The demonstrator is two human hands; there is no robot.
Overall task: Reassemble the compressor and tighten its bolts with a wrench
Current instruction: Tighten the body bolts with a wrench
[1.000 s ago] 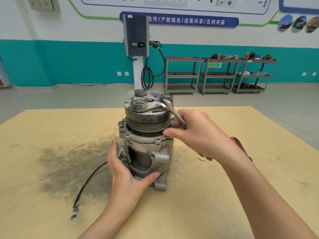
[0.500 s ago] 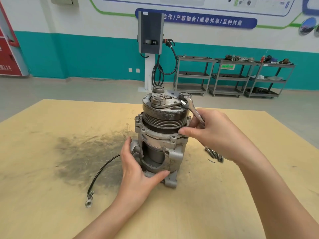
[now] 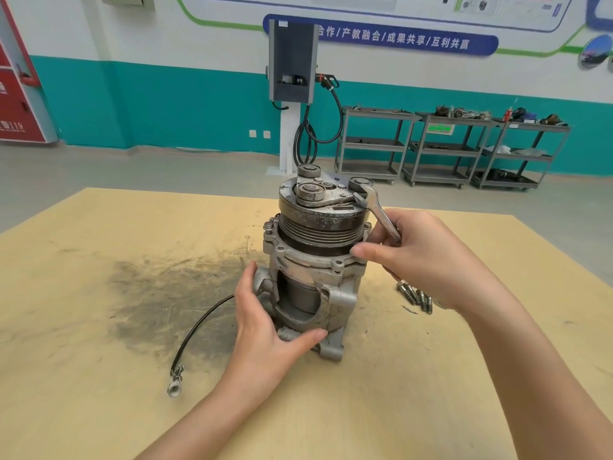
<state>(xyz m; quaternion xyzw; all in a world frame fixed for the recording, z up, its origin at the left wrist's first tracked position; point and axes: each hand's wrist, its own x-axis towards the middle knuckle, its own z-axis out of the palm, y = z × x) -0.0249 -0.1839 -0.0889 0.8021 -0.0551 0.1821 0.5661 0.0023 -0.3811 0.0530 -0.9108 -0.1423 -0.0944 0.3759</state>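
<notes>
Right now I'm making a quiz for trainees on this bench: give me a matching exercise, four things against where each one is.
Things:
1 wrench
2 loose bolts
3 black cable
4 left hand

Places:
A lying on the table right of the compressor
B gripping the compressor's lower housing
C lying on the table left of the compressor
D held in the right hand, its head at the compressor's top

Pairs: 1-D, 2-A, 3-C, 4-B

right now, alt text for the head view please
A person's right hand holds a wrench set on top of an upright compressor, while the left hand grips its base. Loose bolts and a black cable lie on the table.
</notes>
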